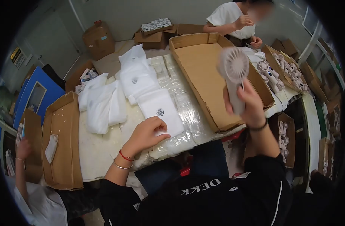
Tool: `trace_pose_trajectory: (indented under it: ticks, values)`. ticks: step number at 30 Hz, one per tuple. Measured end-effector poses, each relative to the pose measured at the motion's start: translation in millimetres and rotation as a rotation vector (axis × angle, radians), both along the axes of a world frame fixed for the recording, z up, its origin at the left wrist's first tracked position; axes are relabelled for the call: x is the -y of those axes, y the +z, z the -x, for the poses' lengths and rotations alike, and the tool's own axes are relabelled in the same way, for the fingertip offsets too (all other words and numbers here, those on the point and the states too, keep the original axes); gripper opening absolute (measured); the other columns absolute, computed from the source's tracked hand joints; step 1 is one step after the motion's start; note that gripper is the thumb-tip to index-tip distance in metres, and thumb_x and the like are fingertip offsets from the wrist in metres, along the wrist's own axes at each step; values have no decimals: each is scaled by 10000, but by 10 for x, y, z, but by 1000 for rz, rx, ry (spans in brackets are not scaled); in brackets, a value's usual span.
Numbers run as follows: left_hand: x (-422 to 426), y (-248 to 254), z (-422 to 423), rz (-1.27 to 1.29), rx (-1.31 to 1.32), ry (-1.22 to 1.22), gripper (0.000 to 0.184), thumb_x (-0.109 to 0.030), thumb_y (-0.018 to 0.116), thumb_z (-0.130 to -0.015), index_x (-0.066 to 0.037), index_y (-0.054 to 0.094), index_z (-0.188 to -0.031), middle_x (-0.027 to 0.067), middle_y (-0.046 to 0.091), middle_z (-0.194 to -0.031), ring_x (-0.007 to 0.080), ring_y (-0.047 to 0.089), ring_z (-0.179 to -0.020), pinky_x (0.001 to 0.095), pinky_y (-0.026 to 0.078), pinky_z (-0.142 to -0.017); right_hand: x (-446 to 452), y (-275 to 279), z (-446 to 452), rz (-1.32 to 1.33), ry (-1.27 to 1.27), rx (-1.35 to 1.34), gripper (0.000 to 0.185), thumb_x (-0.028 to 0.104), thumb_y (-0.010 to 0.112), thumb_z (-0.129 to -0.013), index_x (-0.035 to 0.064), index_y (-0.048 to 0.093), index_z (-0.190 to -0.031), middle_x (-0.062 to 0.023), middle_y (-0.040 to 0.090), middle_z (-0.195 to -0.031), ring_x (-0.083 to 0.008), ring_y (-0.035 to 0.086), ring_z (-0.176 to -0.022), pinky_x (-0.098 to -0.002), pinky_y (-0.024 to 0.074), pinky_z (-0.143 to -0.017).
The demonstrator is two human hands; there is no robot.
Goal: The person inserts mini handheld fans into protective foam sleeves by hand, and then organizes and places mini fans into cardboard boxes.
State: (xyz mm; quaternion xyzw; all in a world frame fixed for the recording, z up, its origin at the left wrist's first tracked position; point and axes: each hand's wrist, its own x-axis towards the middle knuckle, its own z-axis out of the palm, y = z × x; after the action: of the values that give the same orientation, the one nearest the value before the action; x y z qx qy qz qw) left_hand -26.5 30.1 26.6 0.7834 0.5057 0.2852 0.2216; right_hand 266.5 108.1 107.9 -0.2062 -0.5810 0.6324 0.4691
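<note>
"Where's the fan [234, 69]?"
"R hand [251, 103], fingers wrapped rnd handle, fan head up, over R side of big box [200, 64]."
"L hand [148, 132]?"
"Fingers half curled, thumb apart, no grip. By near end of white bags [161, 109]; can't tell if touching."
"Rest?"
"More fans [269, 71] R of big box, person [229, 22] far R, narrow box [63, 150] L w/ white pc [51, 148] inside."

The handheld fan [235, 71] is blurred; the top edge cuts off a co-worker [229, 22].
</note>
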Motion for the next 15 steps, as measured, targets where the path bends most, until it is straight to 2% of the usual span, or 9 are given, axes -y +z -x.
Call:
trace_pose_trajectory:
  ticks: [2, 4, 5, 6, 7, 10, 13, 15]
  values:
    - [-29, -23, 11, 84, 26, 0, 186, -191, 701, -718, -72, 575, -786, 55, 546, -748, 210, 554, -711, 314, 443, -644, 368, -190, -52, 38, 44, -33, 636, 442, 603, -807, -18, 383, -1187, -133, 529, -740, -151, 516, -454, -245, 414, -414]
    - [-50, -60, 28, 62, -11, -11, 167, -187, 689, -735, -70, 574, -762, 59, 540, -726, 209, 539, -666, 310, 433, -613, 694, -372, -25, 313, 223, -92, 658, 393, 670, -768, -14, 376, -1192, -141, 560, -742, -184, 541, -484, -259, 416, -412]
    - [-58, -81, 16, 68, -11, -12, 167, -187, 689, -735, -70, 574, -762, 59, 540, -726, 209, 539, -666, 310, 433, -613, 757, -514, -7, 383, 352, -48, 690, 382, 688, -755, -9, 356, -1217, -158, 585, -812, -190, 560, -531, -254, 421, -428]
    - [-64, -102, 0, 25, -45, 11, 157, -175, 680, -743, -64, 571, -754, 62, 535, -716, 210, 531, -659, 309, 427, -603, 761, -724, 35, 370, 554, -59, 643, 231, 570, -870, 55, 191, -1358, -155, 570, -909, -166, 542, -582, -257, 435, -497]
    - [-61, -127, -10, -20, -78, 34, 148, -163, 671, -752, -57, 568, -745, 65, 531, -707, 211, 523, -652, 307, 420, -594, 816, -925, 104, 411, 586, 37, 681, 205, 562, -879, 79, 140, -1398, -150, 578, -886, -146, 534, -565, -240, 428, -487]
    - [-42, -160, -12, -60, -32, 54, 132, -141, 652, -767, -43, 564, -753, 71, 526, -702, 215, 516, -653, 309, 408, -582, 904, -1213, 314, 462, 682, 65, 720, 204, 547, -893, 112, 75, -1429, -155, 589, -868, -126, 532, -553, -224, 428, -483]
    - [154, 26, -150, -53, 84, 109, 130, -128, 650, -762, -33, 561, -755, 73, 524, -704, 224, 514, -658, 311, 405, -584, 931, -1289, 454, 570, 796, -32, 767, 257, 549, -897, 132, 21, -1440, -180, 597, -880, -125, 536, -528, -214, 433, -471]
    - [315, 152, -271, -21, 115, 91, 115, -108, 638, -764, -29, 555, -777, 75, 516, -701, 223, 503, -647, 309, 402, -587, 892, -1296, 537, 604, 1005, -192, 757, 303, 539, -901, 131, 31, -1436, -204, 599, -900, -130, 544, -512, -212, 441, -461]
